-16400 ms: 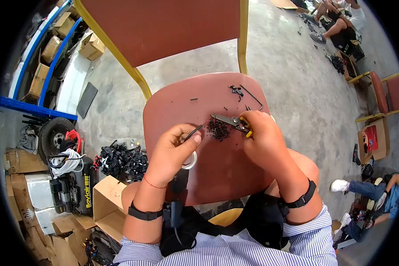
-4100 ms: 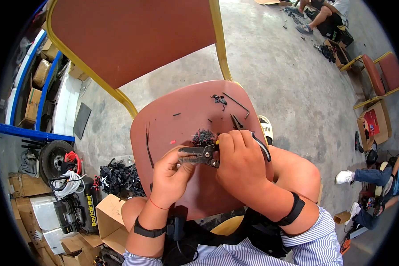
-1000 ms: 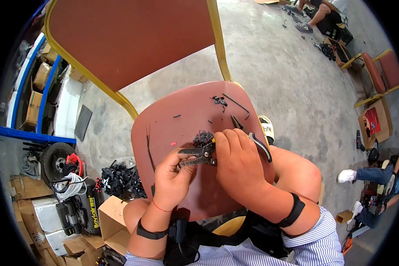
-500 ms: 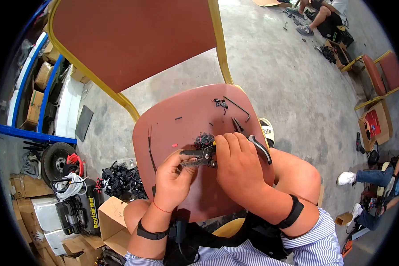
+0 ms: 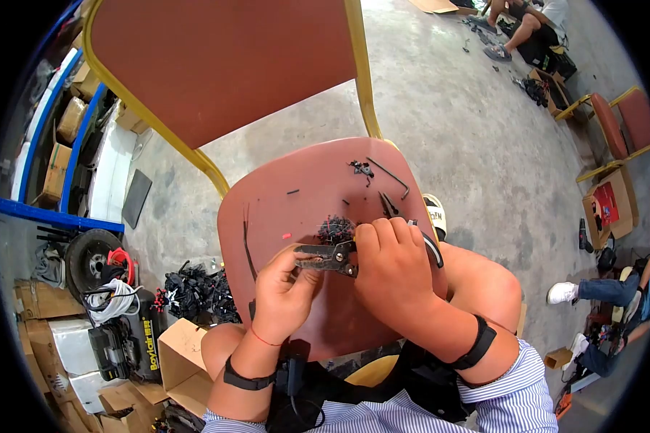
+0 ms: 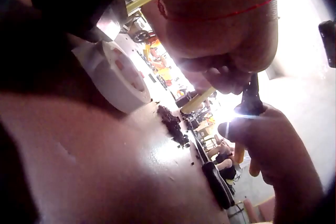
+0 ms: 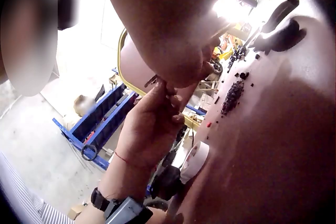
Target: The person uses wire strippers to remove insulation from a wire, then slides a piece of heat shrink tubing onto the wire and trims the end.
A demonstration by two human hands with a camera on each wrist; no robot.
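My right hand (image 5: 397, 270) grips a pair of wire strippers (image 5: 331, 255), their jaws pointing left. The yellow handles (image 6: 239, 153) show below that hand in the left wrist view. Thumb and fingertips of my left hand (image 5: 278, 292) pinch right at the jaws, around a small thing the strippers hide. A heap of tiny dark cut bits (image 5: 336, 229) lies on the red chair seat (image 5: 339, 317), just beyond the tool. To the left of it rests a black cable (image 5: 246, 242) with split thin ends. A small pink-red bit (image 5: 287, 236) sits between cable and heap.
Pliers (image 5: 388, 204) lie partly behind my right hand. Past them are a hex key (image 5: 390, 175) and small black parts (image 5: 361, 169). A white tape roll (image 7: 197, 160) stands near my left wrist. The chair's backrest (image 5: 224, 65) rises beyond the seat.
Long before, my left hand held the black cable; now the cable lies on the seat and the strippers have moved left to my left fingertips. Over the last second both hands stay nearly in place.
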